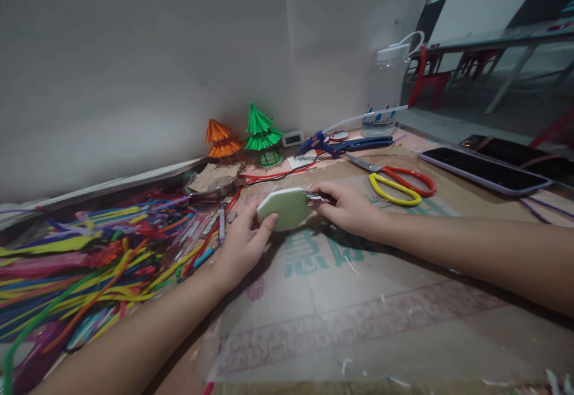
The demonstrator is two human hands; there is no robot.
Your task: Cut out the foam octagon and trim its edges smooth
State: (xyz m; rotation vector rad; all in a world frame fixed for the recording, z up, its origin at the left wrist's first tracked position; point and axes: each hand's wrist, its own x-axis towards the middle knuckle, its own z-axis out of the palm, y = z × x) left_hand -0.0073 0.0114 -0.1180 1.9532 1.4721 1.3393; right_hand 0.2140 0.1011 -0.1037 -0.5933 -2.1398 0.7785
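Observation:
My left hand [249, 233] is closed on a pale green flat piece [289, 211] with straight-cut corners and a white edge. Its thumb presses on the green face, and the piece is tilted up above the board. At the piece's right edge, my right hand [343, 207] pinches a small shiny metal item [315, 196] that looks like a clip. Blur hides its exact kind. Beyond the hands stand an orange tree-shaped craft [223, 141] and a green tree-shaped craft [263, 135]. Scissors [397, 183] with red and yellow handles lie past my right hand.
Many coloured pipe cleaners [89, 263] are heaped on the left. A blue glue gun [319, 143], blue-handled pliers [365, 143] and a clear water bottle [384, 90] sit toward the back. A phone [484, 169] lies on the right. Printed plastic sheeting [359, 323] covers the work surface, with white scraps on it.

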